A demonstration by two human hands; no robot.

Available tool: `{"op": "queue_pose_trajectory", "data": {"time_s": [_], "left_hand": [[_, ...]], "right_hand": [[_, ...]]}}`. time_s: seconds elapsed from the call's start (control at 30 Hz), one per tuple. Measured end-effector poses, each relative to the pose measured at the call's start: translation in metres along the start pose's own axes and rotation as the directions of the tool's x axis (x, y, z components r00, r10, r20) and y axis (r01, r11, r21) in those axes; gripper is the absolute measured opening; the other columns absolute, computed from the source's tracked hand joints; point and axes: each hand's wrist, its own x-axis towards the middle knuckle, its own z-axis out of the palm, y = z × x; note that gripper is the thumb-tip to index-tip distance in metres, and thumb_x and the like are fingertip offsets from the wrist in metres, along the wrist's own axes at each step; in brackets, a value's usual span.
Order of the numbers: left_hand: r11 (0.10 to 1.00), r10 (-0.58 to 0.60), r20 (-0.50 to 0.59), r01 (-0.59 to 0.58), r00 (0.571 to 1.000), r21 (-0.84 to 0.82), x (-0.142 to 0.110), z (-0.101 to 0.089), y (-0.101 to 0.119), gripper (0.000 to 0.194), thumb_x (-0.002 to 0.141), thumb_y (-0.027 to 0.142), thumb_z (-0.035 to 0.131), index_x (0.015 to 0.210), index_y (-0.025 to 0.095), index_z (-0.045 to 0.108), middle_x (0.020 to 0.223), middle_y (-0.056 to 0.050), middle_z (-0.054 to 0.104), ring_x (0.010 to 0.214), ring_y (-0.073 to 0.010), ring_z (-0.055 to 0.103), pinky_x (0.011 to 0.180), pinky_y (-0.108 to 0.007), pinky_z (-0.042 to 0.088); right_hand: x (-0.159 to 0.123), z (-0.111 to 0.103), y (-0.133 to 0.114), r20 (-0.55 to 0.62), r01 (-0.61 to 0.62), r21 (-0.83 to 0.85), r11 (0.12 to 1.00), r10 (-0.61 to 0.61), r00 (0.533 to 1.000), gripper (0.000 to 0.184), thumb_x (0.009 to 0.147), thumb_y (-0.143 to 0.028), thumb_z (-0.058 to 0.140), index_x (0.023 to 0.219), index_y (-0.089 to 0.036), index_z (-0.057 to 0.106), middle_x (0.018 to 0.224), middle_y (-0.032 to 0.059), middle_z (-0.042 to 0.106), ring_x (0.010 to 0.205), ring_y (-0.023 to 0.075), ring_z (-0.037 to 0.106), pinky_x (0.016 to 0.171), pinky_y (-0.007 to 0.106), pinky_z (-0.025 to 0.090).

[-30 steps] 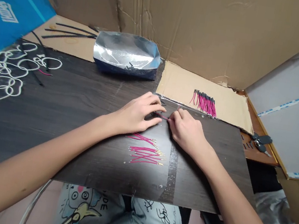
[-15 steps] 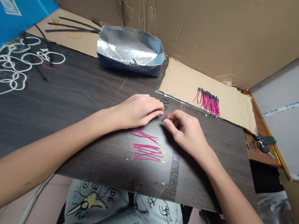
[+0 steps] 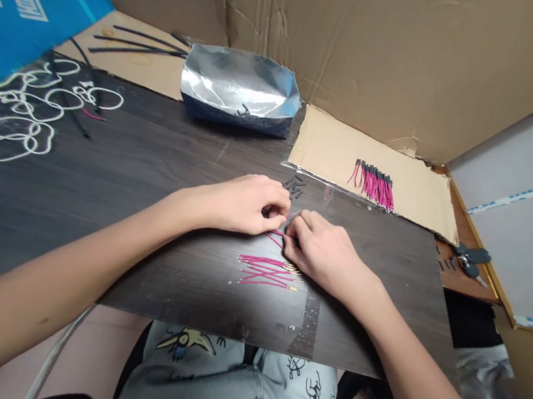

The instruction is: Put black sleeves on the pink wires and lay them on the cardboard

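My left hand (image 3: 245, 204) and my right hand (image 3: 321, 252) meet over the dark board (image 3: 144, 207), fingers pinched together around a short pink wire (image 3: 277, 236) whose ends peek out between them. Just below the hands lies a small loose pile of pink wires with gold tips (image 3: 268, 272). A few tiny black sleeves (image 3: 295, 184) lie just beyond my left fingertips. A row of pink wires with black sleeves (image 3: 373, 183) rests on the cardboard sheet (image 3: 334, 153) at the back right.
A silver foil bag (image 3: 239, 97) stands at the back middle. Long black tubes (image 3: 134, 44) lie at the back left beside a blue box (image 3: 18, 5). White rings (image 3: 27, 114) are scattered on the left. Keys (image 3: 470, 259) sit at the right edge.
Both hands have dropped nearer to the wire pile and closed together; the upper cluster of loose wires is now covered by my right hand. The view has shifted slightly.
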Motion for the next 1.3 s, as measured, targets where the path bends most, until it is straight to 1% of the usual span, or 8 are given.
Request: {"op": "queue_pose_trajectory", "data": {"time_s": [0.17, 0.3, 0.47, 0.63, 0.87, 1.13, 1.23, 1.3], "left_hand": [[1.0, 0.026, -0.014, -0.026, 1.0, 0.004, 0.0, 0.006, 0.0, 0.016, 0.089, 0.022, 0.059, 0.076, 0.019, 0.068, 0.077, -0.002, 0.067, 0.077, -0.017, 0.06, 0.073, -0.029, 0.043], [0.999, -0.018, -0.06, 0.02, 0.998, 0.028, 0.001, 0.008, 0.002, 0.018, 0.093, 0.025, 0.058, 0.085, 0.019, 0.073, 0.078, -0.003, 0.071, 0.074, -0.0174, 0.061, 0.071, -0.03, 0.043], [0.996, -0.065, -0.083, 0.07, 0.994, 0.059, 0.002, 0.011, 0.005, 0.018, 0.095, 0.024, 0.053, 0.085, 0.018, 0.067, 0.075, -0.004, 0.069, 0.071, -0.018, 0.06, 0.068, -0.03, 0.041], [0.995, -0.087, -0.04, 0.084, 0.995, -0.057, 0.002, 0.011, 0.006, 0.018, 0.097, 0.023, 0.049, 0.088, 0.018, 0.064, 0.073, 0.0, 0.068, 0.059, -0.0125, 0.055, 0.061, -0.026, 0.037], [0.977, -0.096, -0.035, 0.087, 0.995, -0.195, 0.003, 0.004, 0.006, 0.027, 0.101, 0.029, 0.05, 0.082, 0.018, 0.066, 0.068, 0.003, 0.065, 0.057, -0.0099, 0.05, 0.059, -0.025, 0.035], [0.942, -0.05, 0.002, 0.048, 0.999, -0.332, 0.001, -0.006, 0.008, 0.027, 0.099, 0.034, 0.054, 0.086, 0.018, 0.071, 0.077, 0.0, 0.069, 0.069, -0.013, 0.057, 0.066, -0.027, 0.039], [0.938, -0.077, -0.035, 0.06, 0.996, -0.342, 0.001, -0.011, 0.005, 0.026, 0.098, 0.033, 0.055, 0.082, 0.018, 0.068, 0.072, 0.002, 0.063, 0.066, -0.0122, 0.052, 0.065, -0.027, 0.038], [0.942, -0.143, -0.116, 0.099, 0.983, -0.321, 0.002, -0.014, -0.002, 0.025, 0.096, 0.034, 0.056, 0.08, 0.018, 0.066, 0.07, 0.002, 0.059, 0.066, -0.0124, 0.05, 0.065, -0.027, 0.037]], "right_hand": [[-0.001, 0.002, 0.013, -0.056, -0.056, 0.105, 0.993, 0.062, 0.996, 0.023, 0.105, -0.031, 0.046, 0.097, -0.017, 0.063, 0.095, 0.0094, 0.068, 0.081, 0.0204, 0.061, 0.061, 0.033, 0.037], [-0.002, 0.001, 0.018, -0.083, -0.127, 0.447, 0.886, 0.182, 0.98, 0.015, 0.102, -0.03, 0.053, 0.094, -0.02, 0.059, 0.095, 0.0051, 0.069, 0.075, 0.0158, 0.058, 0.066, 0.031, 0.042], [0.004, 0.01, 0.02, -0.028, -0.144, 0.894, 0.425, 0.374, 0.927, 0.02, 0.1, -0.039, 0.061, 0.096, -0.019, 0.063, 0.078, 0.0004, 0.068, 0.065, 0.0121, 0.059, 0.062, 0.028, 0.047], [0.01, 0.015, 0.019, 0.07, -0.108, 0.992, 0.067, 0.419, 0.905, 0.033, 0.09, -0.049, 0.074, 0.101, -0.02, 0.063, 0.08, 0.0017, 0.071, 0.065, 0.0138, 0.065, 0.054, 0.027, 0.051], [0.01, 0.012, 0.014, -0.035, -0.024, 0.991, 0.13, 0.435, 0.9, 0.027, 0.09, -0.047, 0.076, 0.092, -0.021, 0.069, 0.078, 0.0013, 0.07, 0.068, 0.0141, 0.065, 0.058, 0.029, 0.056], [0.012, 0.013, 0.025, 0.137, -0.103, 0.986, -0.132, 0.281, 0.95, 0.029, 0.085, -0.048, 0.08, 0.093, -0.023, 0.068, 0.083, 0.0004, 0.07, 0.064, 0.0132, 0.063, 0.056, 0.028, 0.055], [0.014, 0.016, 0.029, 0.059, -0.075, 0.997, 0.029, 0.36, 0.931, 0.028, 0.091, -0.05, 0.073, 0.098, -0.024, 0.067, 0.083, 0.0002, 0.067, 0.066, 0.0145, 0.062, 0.056, 0.03, 0.053], [0.017, 0.019, 0.033, -0.082, -0.059, 0.951, 0.303, 0.434, 0.897, 0.022, 0.096, -0.045, 0.066, 0.101, -0.023, 0.068, 0.085, 0.0013, 0.068, 0.069, 0.0152, 0.061, 0.061, 0.031, 0.051]]}}
